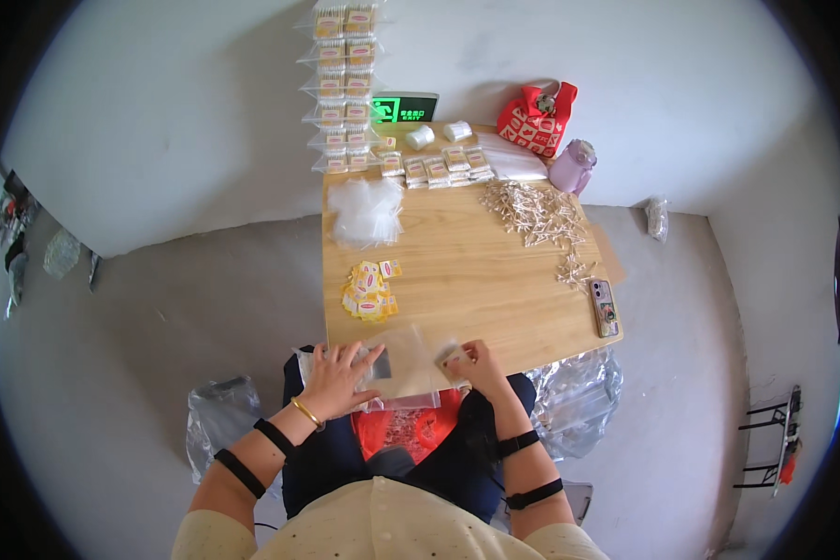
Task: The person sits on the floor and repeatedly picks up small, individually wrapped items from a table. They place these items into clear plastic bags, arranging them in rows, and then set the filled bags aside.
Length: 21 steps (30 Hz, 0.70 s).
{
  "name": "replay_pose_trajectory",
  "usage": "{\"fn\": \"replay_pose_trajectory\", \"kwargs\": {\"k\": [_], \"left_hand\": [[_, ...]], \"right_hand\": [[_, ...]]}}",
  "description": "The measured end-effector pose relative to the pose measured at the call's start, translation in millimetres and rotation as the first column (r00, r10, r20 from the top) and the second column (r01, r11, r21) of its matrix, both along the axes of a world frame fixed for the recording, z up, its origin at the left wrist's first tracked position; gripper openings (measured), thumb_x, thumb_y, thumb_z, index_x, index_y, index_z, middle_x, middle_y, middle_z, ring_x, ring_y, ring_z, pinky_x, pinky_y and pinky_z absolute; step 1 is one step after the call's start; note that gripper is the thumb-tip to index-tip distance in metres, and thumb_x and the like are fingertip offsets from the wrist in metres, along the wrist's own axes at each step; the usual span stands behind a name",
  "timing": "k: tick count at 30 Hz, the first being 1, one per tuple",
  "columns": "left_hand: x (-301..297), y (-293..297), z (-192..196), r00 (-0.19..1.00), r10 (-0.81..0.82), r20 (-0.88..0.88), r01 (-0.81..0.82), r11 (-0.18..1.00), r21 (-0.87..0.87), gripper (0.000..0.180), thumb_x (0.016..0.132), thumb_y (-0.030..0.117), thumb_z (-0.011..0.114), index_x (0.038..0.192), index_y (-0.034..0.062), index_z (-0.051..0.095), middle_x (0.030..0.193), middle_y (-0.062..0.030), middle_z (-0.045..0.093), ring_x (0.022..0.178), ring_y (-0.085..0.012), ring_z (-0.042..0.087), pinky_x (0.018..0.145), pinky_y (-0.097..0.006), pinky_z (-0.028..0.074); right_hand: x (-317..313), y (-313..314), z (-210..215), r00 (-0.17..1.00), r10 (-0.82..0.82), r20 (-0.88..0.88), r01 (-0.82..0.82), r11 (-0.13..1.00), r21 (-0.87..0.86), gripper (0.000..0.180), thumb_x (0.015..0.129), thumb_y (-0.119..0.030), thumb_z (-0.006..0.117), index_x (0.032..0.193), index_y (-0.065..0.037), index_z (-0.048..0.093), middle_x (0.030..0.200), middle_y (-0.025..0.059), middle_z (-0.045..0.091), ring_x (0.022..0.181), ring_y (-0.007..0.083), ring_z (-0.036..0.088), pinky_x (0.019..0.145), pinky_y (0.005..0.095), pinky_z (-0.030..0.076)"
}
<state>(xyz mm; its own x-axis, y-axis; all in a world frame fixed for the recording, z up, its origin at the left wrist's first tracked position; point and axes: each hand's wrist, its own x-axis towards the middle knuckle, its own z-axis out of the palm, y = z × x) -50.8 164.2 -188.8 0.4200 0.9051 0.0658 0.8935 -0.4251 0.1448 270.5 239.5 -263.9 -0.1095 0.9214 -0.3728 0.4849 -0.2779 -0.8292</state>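
Observation:
At the near edge of the wooden table, my left hand (339, 375) lies with its fingers stretched out over a clear plastic bag (409, 369). A small dark grey patch shows through the bag beside the fingertips. My right hand (484, 370) pinches a small clear packet (451, 358) at the right side of the bag; its contents are too small to make out. Beyond my left hand is a loose pile of yellow and white printed cards (371, 291). Farther back lies a stack of empty clear bags (366, 212).
Loose cotton swabs (537, 215) spread over the table's right side, above a phone (605, 309). Filled packets (436, 170) line the back, near a tall stack of packets (343, 89), a red bag (538, 119) and a lilac bottle (572, 167). Plastic sacks (577, 397) flank my legs.

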Motion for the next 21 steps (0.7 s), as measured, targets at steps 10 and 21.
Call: {"fn": "replay_pose_trajectory", "kwargs": {"k": [10, 21], "left_hand": [[-0.4, -4.1, -6.1, 0.995, 0.003, -0.098, -0.004, 1.0, -0.003, 0.095, 0.079, 0.078, 0.054, 0.154, 0.0235, 0.032, 0.139, -0.0127, 0.048, 0.121, -0.0307, 0.049, 0.097, -0.054, 0.033], [-2.6, -1.2, -11.2, 0.998, -0.03, -0.053, 0.029, 1.0, -0.011, 0.105, 0.072, 0.083, 0.055, 0.155, 0.0234, 0.031, 0.14, -0.0129, 0.047, 0.12, -0.0308, 0.051, 0.096, -0.053, 0.034]], "right_hand": [[-57.6, -9.6, 29.5, 0.873, 0.483, -0.06, -0.473, 0.871, 0.133, 0.047, 0.078, -0.021, 0.08, 0.118, -0.003, 0.064, 0.108, 0.0123, 0.07, 0.103, 0.023, 0.065, 0.09, 0.036, 0.05], [-100.1, 6.1, 7.5, 0.636, 0.687, -0.352, -0.768, 0.605, -0.209, 0.05, 0.08, -0.019, 0.08, 0.125, -0.006, 0.06, 0.11, 0.0061, 0.068, 0.102, 0.0171, 0.064, 0.09, 0.0352, 0.05]]}}
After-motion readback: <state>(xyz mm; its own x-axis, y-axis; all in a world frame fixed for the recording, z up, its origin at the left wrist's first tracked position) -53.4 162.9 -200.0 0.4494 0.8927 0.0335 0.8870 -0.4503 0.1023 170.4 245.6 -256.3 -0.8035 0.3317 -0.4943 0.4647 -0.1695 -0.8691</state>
